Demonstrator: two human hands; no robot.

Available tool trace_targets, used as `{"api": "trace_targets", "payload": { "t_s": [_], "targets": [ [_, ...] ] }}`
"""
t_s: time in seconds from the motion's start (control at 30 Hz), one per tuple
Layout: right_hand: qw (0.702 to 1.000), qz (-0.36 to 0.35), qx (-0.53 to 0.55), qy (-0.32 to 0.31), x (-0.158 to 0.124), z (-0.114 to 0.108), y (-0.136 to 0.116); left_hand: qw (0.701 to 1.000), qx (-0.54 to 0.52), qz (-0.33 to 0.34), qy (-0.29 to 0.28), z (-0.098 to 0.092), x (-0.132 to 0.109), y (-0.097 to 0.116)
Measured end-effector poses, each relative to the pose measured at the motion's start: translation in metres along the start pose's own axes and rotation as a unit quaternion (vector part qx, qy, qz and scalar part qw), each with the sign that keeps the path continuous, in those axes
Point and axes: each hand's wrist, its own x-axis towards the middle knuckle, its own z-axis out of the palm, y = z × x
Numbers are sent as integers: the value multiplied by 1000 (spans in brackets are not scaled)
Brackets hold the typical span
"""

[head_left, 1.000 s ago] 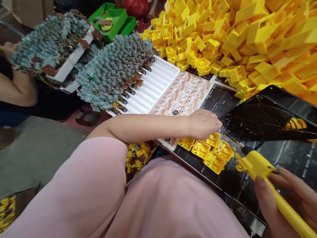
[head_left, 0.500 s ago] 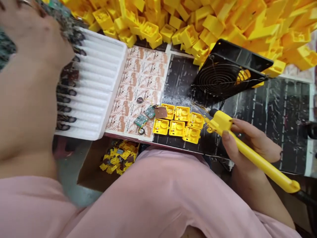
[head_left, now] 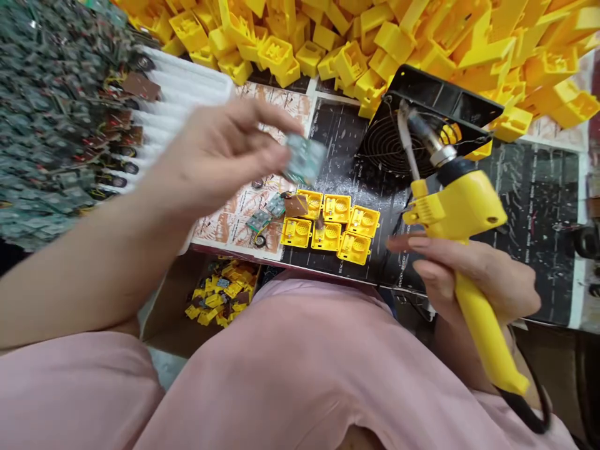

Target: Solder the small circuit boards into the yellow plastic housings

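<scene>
My left hand [head_left: 220, 153] hovers above the table, its fingers pinched on a small green circuit board [head_left: 304, 160], blurred by motion. Wrapped around the handle of a yellow soldering gun [head_left: 462, 244], my right hand [head_left: 473, 275] keeps the tool raised with its metal tip pointing up. Between the hands, several yellow plastic housings [head_left: 330, 228] lie in a block on the black mat [head_left: 529, 206]. Two more small boards [head_left: 265, 215] with wires rest just left of them.
A large heap of yellow housings [head_left: 398, 37] fills the back. A black fan [head_left: 417, 134] stands behind the mat. At left a white foam tray [head_left: 185, 87] carries many green boards [head_left: 51, 106]. Below the table edge a box of yellow parts [head_left: 220, 294] sits by my pink-clad lap.
My left hand came back from the tray at left with a green board and now holds it over the housings. My right hand lifted the soldering gun, turning its tip upward.
</scene>
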Motion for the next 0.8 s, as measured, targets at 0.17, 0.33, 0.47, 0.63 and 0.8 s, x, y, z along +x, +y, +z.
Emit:
{"api": "trace_targets", "payload": {
  "t_s": [0.17, 0.33, 0.47, 0.63, 0.8],
  "targets": [
    [995, -88, 42, -24, 11, 19, 0, 982, -173, -73, -38, 68, 27, -24],
    [995, -94, -13, 29, -8, 19, 7, 942, -318, -107, -26, 57, 23, -45],
    [990, -109, -84, 30, -18, 16, 3, 992, -93, 46, 78, 61, 8, -46],
    [993, -71, -68, 61, -20, 33, -6, 972, -12, 174, 158, 85, 12, -41],
    [997, -49, -35, 49, -8, 35, -15, 980, -49, 139, 135, 84, 15, -43]
  ]
}}
